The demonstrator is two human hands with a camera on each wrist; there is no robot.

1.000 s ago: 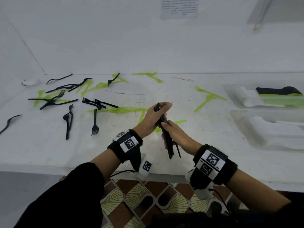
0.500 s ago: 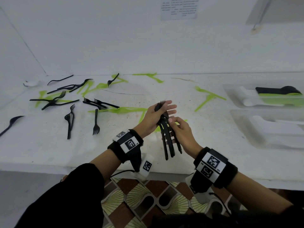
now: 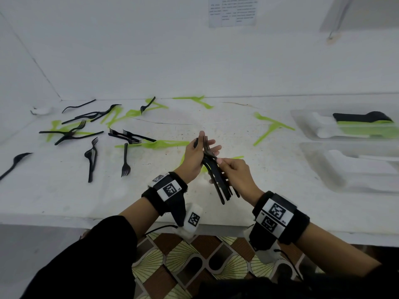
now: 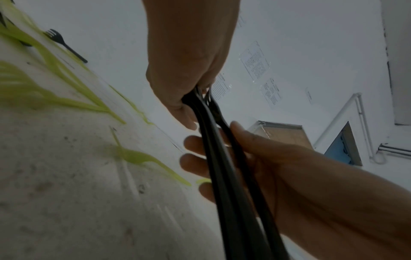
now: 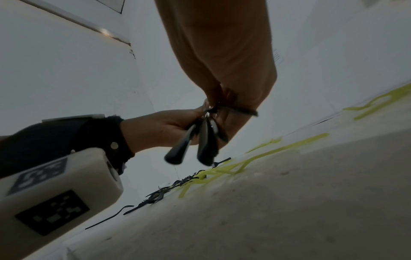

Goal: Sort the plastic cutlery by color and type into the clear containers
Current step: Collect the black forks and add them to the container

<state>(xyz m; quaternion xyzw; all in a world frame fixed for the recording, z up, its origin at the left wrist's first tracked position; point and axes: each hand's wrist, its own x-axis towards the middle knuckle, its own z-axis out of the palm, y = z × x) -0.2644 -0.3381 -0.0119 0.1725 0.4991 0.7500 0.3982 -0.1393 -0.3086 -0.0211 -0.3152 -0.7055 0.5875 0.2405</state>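
Note:
A bundle of several black forks (image 3: pixel 219 186) is held between both hands above the table's front middle, tines up and handles fanned toward me. My left hand (image 3: pixel 194 156) cradles the tine ends, thumb up and fingers loosely curled behind them. My right hand (image 3: pixel 235 173) pinches the necks just below the tines. In the left wrist view the black forks (image 4: pixel 233 193) run from the left hand (image 4: pixel 189 61) through the right hand (image 4: pixel 289 167). The right wrist view shows the handle ends (image 5: pixel 204 146) hanging below both hands.
Loose black forks (image 3: pixel 125 158) and green cutlery (image 3: pixel 155 144) lie scattered across the left and middle of the white table (image 3: pixel 54 195). Two clear containers stand at the right: the far one (image 3: pixel 306 126) holds stacked black and green cutlery (image 3: pixel 362 118), the near one (image 3: pixel 323 169) white pieces.
The bundle went from tight to fanned at the handles. My left fingers uncurled from round the tines, and my right hand slid up to pinch the necks.

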